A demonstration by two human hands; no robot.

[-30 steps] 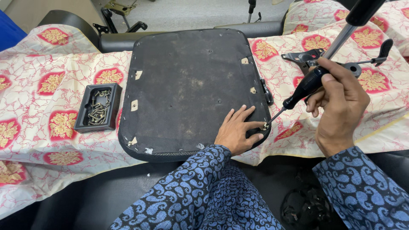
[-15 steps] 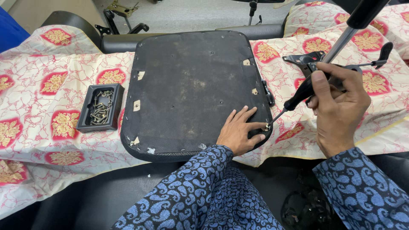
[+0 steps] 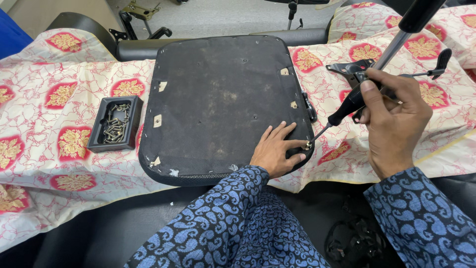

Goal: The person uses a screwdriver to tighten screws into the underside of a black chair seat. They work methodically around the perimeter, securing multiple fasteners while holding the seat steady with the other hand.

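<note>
One screw: a small brass screw (image 3: 308,145) sits at the near right corner of the seat pad, pinched between your left thumb and forefinger.
Seat pad: the dark seat pad (image 3: 223,104) lies flat, underside up, on the patterned cloth (image 3: 59,164), its near edge just in front of you.
Left hand: your left hand (image 3: 277,151) rests palm down on the pad's corner, fingers spread, wrist bent inward, fingertips steadying the screw.
Screwdriver: the black-handled screwdriver (image 3: 347,105) slants down to the left, its tip meeting the screw.
Right hand: your right hand (image 3: 394,124) is clenched around the handle, thumb laid along the top, forearm coming up from the lower right.
Beyond: a black metal bracket (image 3: 354,69) with a chrome post lies just behind your right hand.
Tray: a black tray (image 3: 115,124) of screws sits just left of the pad.
</note>
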